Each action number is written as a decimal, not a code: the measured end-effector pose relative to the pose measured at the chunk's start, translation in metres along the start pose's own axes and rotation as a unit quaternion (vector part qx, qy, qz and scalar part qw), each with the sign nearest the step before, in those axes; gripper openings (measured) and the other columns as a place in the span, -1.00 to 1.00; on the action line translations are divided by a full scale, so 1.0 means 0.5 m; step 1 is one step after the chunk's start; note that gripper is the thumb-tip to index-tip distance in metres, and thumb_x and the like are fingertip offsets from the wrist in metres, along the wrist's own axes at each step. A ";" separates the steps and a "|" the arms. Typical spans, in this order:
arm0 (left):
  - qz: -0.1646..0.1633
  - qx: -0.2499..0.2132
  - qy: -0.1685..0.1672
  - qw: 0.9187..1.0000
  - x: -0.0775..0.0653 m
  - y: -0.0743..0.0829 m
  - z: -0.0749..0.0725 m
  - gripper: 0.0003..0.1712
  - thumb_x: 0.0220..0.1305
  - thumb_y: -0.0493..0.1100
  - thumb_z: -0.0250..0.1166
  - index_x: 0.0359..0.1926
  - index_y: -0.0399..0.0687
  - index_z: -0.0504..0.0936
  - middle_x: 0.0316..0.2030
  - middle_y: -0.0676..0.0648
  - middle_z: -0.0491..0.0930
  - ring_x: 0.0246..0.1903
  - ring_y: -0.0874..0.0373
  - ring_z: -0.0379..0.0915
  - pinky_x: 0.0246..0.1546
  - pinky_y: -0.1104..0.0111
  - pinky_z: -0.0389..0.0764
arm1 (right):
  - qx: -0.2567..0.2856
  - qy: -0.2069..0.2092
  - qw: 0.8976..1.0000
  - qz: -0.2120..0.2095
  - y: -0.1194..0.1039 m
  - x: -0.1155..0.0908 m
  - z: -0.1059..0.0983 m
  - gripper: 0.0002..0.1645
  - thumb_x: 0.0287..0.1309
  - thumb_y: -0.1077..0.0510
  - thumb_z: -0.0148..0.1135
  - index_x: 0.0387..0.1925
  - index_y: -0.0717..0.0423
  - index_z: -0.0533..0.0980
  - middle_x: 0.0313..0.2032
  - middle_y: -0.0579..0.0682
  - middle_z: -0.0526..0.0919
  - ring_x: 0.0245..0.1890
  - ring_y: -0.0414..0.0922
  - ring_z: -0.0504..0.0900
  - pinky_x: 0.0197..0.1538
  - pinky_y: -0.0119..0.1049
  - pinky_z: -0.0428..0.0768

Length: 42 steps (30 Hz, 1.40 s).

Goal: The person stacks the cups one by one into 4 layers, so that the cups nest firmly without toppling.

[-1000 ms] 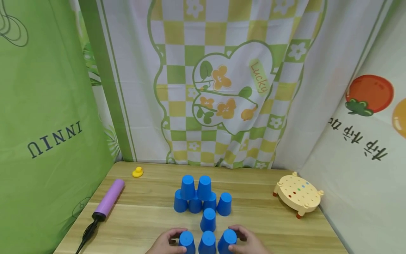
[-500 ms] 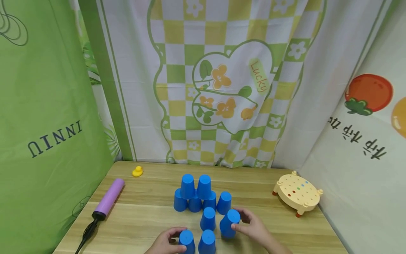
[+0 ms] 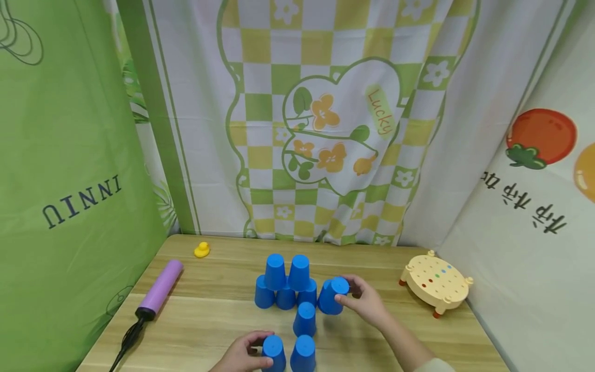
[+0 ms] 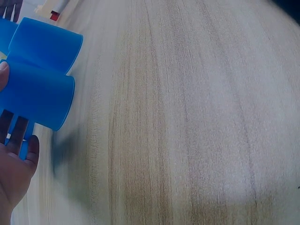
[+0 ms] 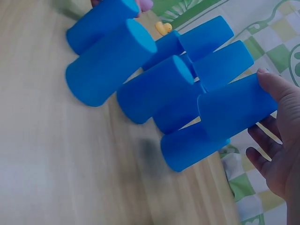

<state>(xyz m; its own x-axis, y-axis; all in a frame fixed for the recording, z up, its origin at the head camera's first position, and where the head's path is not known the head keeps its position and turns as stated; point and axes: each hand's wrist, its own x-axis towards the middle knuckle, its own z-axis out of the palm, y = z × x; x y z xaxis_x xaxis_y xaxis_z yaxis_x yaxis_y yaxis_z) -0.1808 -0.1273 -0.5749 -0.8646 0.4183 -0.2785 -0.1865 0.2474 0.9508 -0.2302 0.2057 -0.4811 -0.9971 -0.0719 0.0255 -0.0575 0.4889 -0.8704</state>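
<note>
My right hand (image 3: pixel 367 302) grips an upside-down blue cup (image 3: pixel 339 292) between thumb and fingers. In the right wrist view that blue cup (image 5: pixel 236 107) is off the table, in front of the right-end cup (image 5: pixel 190 146) of the back row and partly covering it. My left hand (image 3: pixel 241 354) holds another blue cup (image 3: pixel 274 353) at the table's front, thumb on one side and fingers on the other. Beside it stands a front blue cup (image 3: pixel 303 354), with a single blue cup (image 3: pixel 304 319) behind. Two upper cups (image 3: pixel 299 272) sit on the back row (image 3: pixel 265 293).
A purple hand pump (image 3: pixel 162 289) lies at the table's left, and a yellow rubber duck (image 3: pixel 202 250) sits at the back left. On the right stands a cream pegged stool-like toy (image 3: pixel 437 283). Curtains close in the wooden table (image 3: pixel 223 289).
My right hand has lifted the front right cup and carried it away from me to the back row's right end. My left hand stays on its cup.
</note>
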 end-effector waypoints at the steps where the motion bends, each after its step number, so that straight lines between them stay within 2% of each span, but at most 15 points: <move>1: 0.000 -0.001 -0.001 1.000 0.000 0.000 0.000 -0.30 0.12 -0.01 0.47 0.26 -0.11 0.49 0.16 -0.17 0.55 0.03 0.06 0.48 0.05 0.05 0.60 | -0.004 0.004 1.000 0.003 -0.003 0.006 0.002 -0.37 0.09 0.06 0.44 0.18 0.14 0.48 0.01 0.11 0.64 0.00 0.00 0.60 0.05 -0.05 0.62; 6: 0.008 0.001 -0.002 1.000 0.001 -0.001 -0.001 -0.29 0.11 0.00 0.47 0.26 -0.12 0.50 0.16 -0.17 0.56 0.05 0.05 0.48 0.07 0.06 0.60 | -0.010 0.005 1.000 0.020 -0.013 0.039 0.012 -0.35 0.12 -0.01 0.42 0.22 0.06 0.46 0.08 0.12 0.61 0.08 0.12 0.56 0.02 -0.03 0.65; 18: 0.033 0.014 -0.004 0.999 0.002 -0.003 0.002 -0.25 0.09 0.07 0.48 0.25 -0.15 0.50 0.15 -0.18 0.57 0.08 0.01 0.48 0.10 0.04 0.56 | -0.005 0.009 1.000 0.023 -0.024 0.091 0.033 -0.32 0.13 0.01 0.41 0.24 0.13 0.44 0.12 0.16 0.58 0.12 0.15 0.55 0.01 0.00 0.65; 29: 0.014 0.005 0.001 1.000 0.003 -0.005 0.002 -0.31 0.11 -0.01 0.48 0.24 -0.12 0.51 0.14 -0.17 0.57 0.06 0.01 0.48 0.08 0.03 0.57 | -0.014 -0.002 1.000 0.028 -0.033 0.107 0.043 -0.33 0.14 0.02 0.39 0.26 0.12 0.43 0.13 0.16 0.57 0.12 0.13 0.55 0.04 0.02 0.63; 36: 0.016 0.005 0.003 1.000 0.004 -0.007 0.002 -0.31 0.12 -0.01 0.47 0.24 -0.13 0.51 0.15 -0.16 0.57 0.07 0.01 0.48 0.08 0.03 0.57 | -0.015 -0.006 1.000 0.024 -0.036 0.110 0.044 -0.32 0.17 0.05 0.37 0.28 0.16 0.40 0.14 0.20 0.56 0.15 0.21 0.52 0.07 0.05 0.62; 42: 0.018 0.003 0.002 1.000 0.001 -0.006 0.003 -0.29 0.12 0.00 0.47 0.26 -0.15 0.49 0.15 -0.17 0.57 0.06 0.02 0.48 0.07 0.04 0.57 | -0.018 -0.015 0.999 0.023 -0.032 0.111 0.045 -0.30 0.17 0.04 0.37 0.30 0.11 0.38 0.14 0.18 0.56 0.14 0.18 0.54 0.08 0.06 0.61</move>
<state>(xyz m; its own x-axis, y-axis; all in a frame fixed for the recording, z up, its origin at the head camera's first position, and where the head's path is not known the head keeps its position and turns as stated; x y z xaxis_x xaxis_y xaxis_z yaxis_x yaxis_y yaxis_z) -0.1800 -0.1265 -0.5782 -0.8727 0.4230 -0.2438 -0.1528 0.2377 0.9592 -0.2834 0.1742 -0.4767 -0.9968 -0.0744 -0.0300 -0.0135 0.5237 -0.8518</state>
